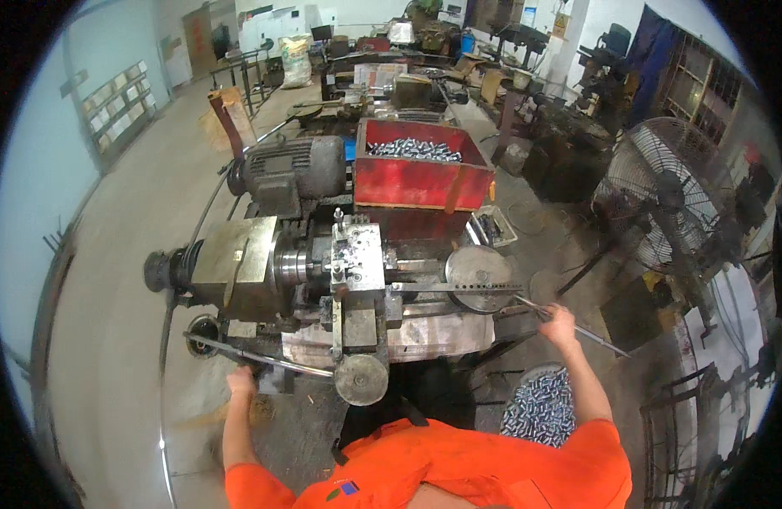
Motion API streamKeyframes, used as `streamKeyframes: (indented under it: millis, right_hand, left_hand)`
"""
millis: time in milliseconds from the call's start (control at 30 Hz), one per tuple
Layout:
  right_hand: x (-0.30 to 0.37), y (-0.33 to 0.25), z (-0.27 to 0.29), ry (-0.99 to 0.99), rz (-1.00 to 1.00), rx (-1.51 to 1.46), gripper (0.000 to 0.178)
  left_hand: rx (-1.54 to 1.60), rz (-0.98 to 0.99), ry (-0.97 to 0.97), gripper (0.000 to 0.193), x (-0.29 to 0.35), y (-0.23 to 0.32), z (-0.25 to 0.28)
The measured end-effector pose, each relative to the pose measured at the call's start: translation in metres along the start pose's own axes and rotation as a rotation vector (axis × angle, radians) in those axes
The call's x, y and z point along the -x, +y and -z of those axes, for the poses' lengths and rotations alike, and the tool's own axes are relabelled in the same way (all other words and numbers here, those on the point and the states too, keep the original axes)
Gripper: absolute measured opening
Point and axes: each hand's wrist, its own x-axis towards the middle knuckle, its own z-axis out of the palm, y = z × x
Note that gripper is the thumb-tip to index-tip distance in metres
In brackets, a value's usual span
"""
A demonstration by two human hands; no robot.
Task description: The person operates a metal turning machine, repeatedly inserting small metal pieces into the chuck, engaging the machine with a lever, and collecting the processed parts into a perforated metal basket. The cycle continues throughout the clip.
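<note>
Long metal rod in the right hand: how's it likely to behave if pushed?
Probably stiff: the metal rod looks straight on both sides of the right hand, with no visible sag. Possibly a bit slippery, since its surface looks like smooth, bare metal.

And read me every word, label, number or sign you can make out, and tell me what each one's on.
No text can be read clearly.
Wall papers: too small.
Pillar sign: too small and blurred.
Sack: any print blurred.
Shirt: blue and green mark, any lettering too small.
Sheet under the lathe: any print blurred.
</note>
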Motion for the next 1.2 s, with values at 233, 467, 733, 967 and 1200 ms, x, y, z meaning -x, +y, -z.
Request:
streamKeyframes:
  millis: [233, 467, 733, 967, 1200]
  right_hand:
    - [0.023, 0.128, -0.039, -0.066, -0.355, 0.366, 0.050]
    - [0.087, 0.074, -0.039, -0.044, -0.289, 0.250, 0.027]
    - [0.188, -0.018, -0.068, -0.121, -0.326, -0.537, 0.030]
    - [0.198, -0.054, -0.066, -0.146, -0.386, -0.743, 0.023]
    - [0.190, -0.056, -0.051, -0.156, -0.249, -0.743, 0.024]
  left_hand:
    - [1.120, 0.117, 0.297, 0.030, 0.027, -0.049, 0.031]
    - [1.620, 0.354, 0.273, 0.056, 0.045, -0.010, 0.111]
    - [1.688, 0.431, 0.402, 0.026, 0.007, 0.022, 0.096]
    - [1.684, 0.413, 0.474, 0.032, -0.001, 0.019, 0.079]
    - [1.619, 0.479, 0.256, 0.041, 0.019, 0.013, 0.110]
